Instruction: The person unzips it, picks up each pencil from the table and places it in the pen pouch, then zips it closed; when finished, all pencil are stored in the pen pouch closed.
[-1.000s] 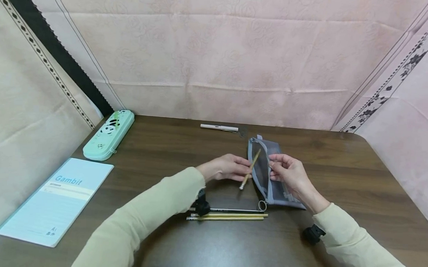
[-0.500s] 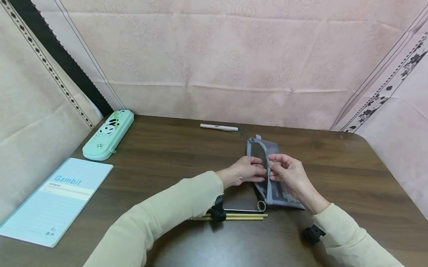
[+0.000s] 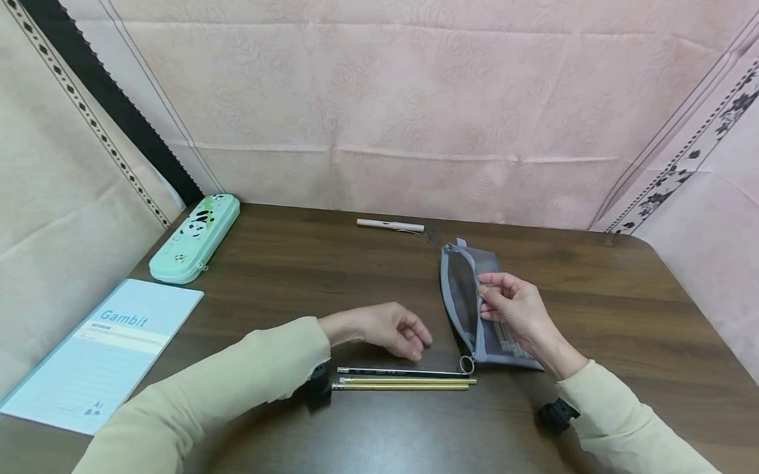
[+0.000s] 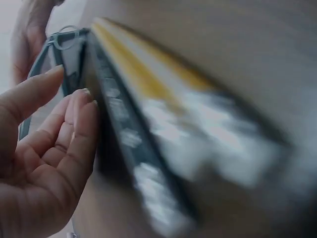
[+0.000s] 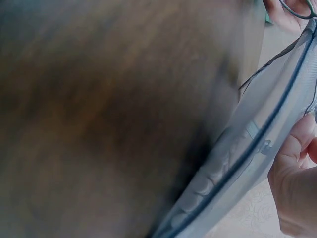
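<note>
My right hand (image 3: pixel 516 308) pinches the edge of a grey mesh zip pencil pouch (image 3: pixel 490 344), holding its mouth apart. A metal ring (image 3: pixel 466 365) hangs at the pouch's near end. In the right wrist view the pouch wall (image 5: pixel 267 131) stretches beside the thumb. My left hand (image 3: pixel 391 328) is over the table left of the pouch, its fingers loosely bent with nothing between them. Just in front of it lie a black pencil (image 3: pixel 400 372) and two gold pencils (image 3: pixel 405 387), side by side. Close up in the left wrist view, their eraser ends are blurred.
A white pen (image 3: pixel 389 225) lies near the table's back edge, beyond the pouch. On the left are a mint panda pencil case (image 3: pixel 194 241) and a light blue notebook (image 3: pixel 102 356). Cloth hangings (image 3: pixel 384 111) surround the table.
My left hand carried a gold pencil into the pouch's mouth, then came back left and down without it. My right hand keeps its hold on the pouch edge.
</note>
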A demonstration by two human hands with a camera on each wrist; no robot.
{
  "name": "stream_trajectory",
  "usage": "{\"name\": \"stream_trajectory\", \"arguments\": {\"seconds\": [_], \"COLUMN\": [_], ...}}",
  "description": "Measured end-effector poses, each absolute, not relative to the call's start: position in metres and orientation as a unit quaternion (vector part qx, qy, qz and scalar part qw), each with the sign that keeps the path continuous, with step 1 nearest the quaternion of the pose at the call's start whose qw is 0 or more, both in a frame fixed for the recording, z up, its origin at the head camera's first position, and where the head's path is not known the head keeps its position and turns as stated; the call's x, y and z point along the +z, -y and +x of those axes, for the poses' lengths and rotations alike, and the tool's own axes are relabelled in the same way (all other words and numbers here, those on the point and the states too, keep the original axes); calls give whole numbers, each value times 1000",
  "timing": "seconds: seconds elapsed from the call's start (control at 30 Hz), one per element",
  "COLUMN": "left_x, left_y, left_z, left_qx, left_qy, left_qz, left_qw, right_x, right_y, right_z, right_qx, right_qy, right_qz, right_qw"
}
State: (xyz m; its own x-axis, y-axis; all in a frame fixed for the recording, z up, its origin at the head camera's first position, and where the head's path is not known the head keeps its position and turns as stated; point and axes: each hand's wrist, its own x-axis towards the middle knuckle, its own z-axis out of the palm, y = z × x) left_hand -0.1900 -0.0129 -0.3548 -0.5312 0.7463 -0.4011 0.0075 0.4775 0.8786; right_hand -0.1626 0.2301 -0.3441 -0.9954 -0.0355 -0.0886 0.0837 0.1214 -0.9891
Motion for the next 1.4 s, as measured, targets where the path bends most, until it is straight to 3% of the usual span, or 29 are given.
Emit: {"name": "stream_trajectory", "arguments": {"seconds": [0.47,1.03,1.4], "left_x": [-357,-354,-348], "left_y": [24,25,27], "left_z": [-179,-176,-178], "left_qx": [354,331,238], "left_qy": [-812,-811,-851], "left_qz": [329,364,392], "left_qw": [327,317,257], "right_x": [-342,-343,-343], "right_y": [-231,-230,-230], "right_z": [-161,-161,-161], "right_qx": [-662,-666,-661], "right_qy": [-749,-745,-749], "right_qz": [14,10,14], "right_qw": [43,43,43]}}
